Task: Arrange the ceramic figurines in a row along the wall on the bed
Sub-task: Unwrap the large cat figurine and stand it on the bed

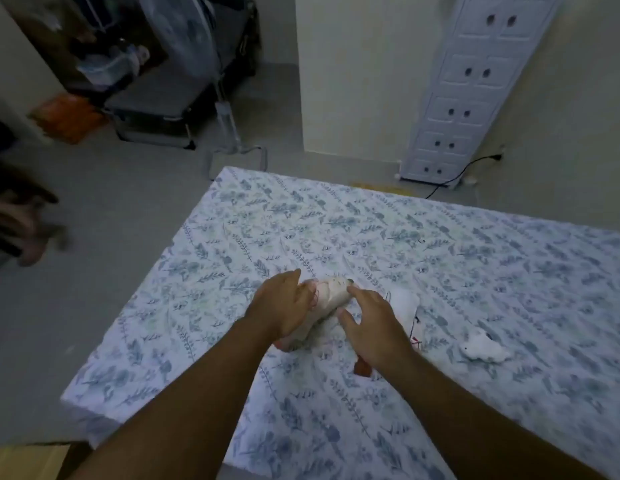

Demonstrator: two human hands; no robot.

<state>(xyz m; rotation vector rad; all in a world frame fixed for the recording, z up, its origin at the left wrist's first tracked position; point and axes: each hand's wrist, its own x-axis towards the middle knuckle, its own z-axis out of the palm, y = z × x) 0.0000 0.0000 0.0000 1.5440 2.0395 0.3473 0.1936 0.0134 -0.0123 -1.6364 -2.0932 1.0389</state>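
Note:
A pale pink-and-white ceramic figurine (331, 296) lies on its side on the leaf-patterned bed (474, 271). My left hand (284, 306) is closed around its left side. My right hand (374, 327) hovers over a second white figurine (407, 306), fingers spread, largely hiding it; a brownish part (362, 367) shows below my wrist. A small white figurine (483, 348) lies alone further right. The wall (578, 133) runs behind the bed on the right.
A white panel with paired holes (474, 84) leans on the wall past the bed, with a black cable (468, 171) at its foot. A standing fan (204, 64), a folding cot (170, 102) and an orange bag (69, 119) stand on the grey floor at left.

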